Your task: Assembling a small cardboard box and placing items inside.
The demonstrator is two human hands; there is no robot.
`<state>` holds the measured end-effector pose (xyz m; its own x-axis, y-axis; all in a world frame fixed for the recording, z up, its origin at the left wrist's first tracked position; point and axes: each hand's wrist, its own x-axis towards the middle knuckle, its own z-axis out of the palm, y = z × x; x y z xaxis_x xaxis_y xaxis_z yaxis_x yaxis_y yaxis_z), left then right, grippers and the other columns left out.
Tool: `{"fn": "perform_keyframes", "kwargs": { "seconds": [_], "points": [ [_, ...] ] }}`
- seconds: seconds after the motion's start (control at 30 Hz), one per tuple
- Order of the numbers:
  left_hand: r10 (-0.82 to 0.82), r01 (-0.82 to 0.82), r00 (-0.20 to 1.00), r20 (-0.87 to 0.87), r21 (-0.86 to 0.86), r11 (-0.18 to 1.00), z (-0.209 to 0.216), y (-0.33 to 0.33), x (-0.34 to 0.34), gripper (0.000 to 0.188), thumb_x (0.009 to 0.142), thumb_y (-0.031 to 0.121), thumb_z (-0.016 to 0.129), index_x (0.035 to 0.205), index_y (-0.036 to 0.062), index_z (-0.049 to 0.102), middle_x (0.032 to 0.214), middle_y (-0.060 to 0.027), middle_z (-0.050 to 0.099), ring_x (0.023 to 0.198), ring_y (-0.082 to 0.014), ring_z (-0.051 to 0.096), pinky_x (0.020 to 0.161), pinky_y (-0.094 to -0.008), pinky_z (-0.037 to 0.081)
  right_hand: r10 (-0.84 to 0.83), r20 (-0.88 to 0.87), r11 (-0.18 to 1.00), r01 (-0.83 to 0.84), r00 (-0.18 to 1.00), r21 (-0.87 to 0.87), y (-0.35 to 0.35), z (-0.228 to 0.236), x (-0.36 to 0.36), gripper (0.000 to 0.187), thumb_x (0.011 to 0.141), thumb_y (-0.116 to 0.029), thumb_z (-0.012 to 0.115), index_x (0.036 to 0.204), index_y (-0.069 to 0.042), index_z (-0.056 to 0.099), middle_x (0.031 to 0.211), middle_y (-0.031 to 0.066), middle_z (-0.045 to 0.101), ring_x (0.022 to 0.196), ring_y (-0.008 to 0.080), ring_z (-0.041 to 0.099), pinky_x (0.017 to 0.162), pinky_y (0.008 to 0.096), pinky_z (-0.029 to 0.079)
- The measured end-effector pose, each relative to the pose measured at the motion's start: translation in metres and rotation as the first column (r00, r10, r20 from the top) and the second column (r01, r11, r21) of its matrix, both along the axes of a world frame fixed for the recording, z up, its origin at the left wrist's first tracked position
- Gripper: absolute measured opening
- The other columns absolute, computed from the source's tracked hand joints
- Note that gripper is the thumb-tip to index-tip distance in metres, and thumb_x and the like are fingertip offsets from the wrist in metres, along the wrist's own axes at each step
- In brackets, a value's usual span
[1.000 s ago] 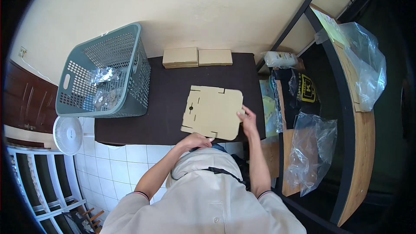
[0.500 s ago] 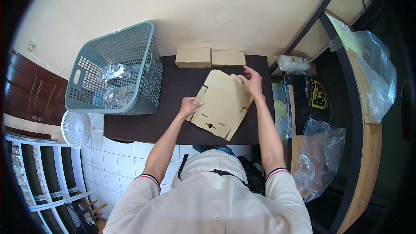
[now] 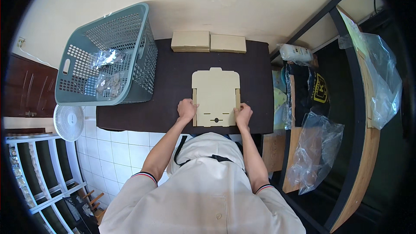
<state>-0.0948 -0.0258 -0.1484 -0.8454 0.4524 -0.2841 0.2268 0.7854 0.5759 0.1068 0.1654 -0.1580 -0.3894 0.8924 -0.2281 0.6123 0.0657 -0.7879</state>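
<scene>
A flat cardboard box blank [image 3: 216, 93] lies squared to me on the dark brown table [image 3: 173, 78]. Its two side flaps are folded up, and slots and a round hole show near its close edge. My left hand [image 3: 187, 109] pinches the left side flap near its lower end. On the opposite side, my right hand [image 3: 243, 115] has its fingers closed on the right flap. At the table's back sit two stacks of folded cardboard, a left stack [image 3: 190, 41] and a right stack [image 3: 228, 43].
A grey-green plastic basket [image 3: 143, 71] holding clear bags of small parts [image 3: 109, 84] stands at the left of the table. A white fan [image 3: 69, 122] is below it. To the right, a shelf frame [image 3: 342, 30] carries plastic bags [image 3: 318, 151] and a wrapped roll [image 3: 296, 54].
The cardboard blank has turned from tilted to straight and its side flaps now stand folded up. My right hand has come down from its far corner to the right flap.
</scene>
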Motion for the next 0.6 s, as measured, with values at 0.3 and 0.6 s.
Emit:
{"fn": "perform_keyframes", "kwargs": {
  "seconds": [0.3,0.6],
  "points": [
    [-0.296,0.26,0.937,-0.185,-0.198,0.945,0.012,0.021,0.025,0.019,0.086,0.007,0.07,0.101,-0.004,0.075,0.101,-0.0245,0.074,0.091,-0.0429,0.075,0.083,-0.0525,0.061,0.249,0.34,0.911,-0.338,0.907,0.235,-0.009,0.005,-0.003,0.03,0.085,-0.004,0.077,0.114,0.005,0.074,0.104,0.0265,0.066,0.101,0.0435,0.067,0.088,0.0521,0.054],
    [-0.844,0.89,0.4,-0.358,-0.067,0.45,0.035,-0.041,0.029,0.051,0.084,0.019,0.077,0.13,0.0003,0.067,0.119,-0.0133,0.066,0.124,-0.0312,0.056,0.114,-0.0472,0.037,0.652,0.087,0.625,-0.598,0.753,0.502,-0.021,0.025,0.051,0.062,0.074,-0.017,0.093,0.129,0.001,0.069,0.139,0.0181,0.064,0.132,0.0383,0.058,0.112,0.0468,0.046]
  ]
}}
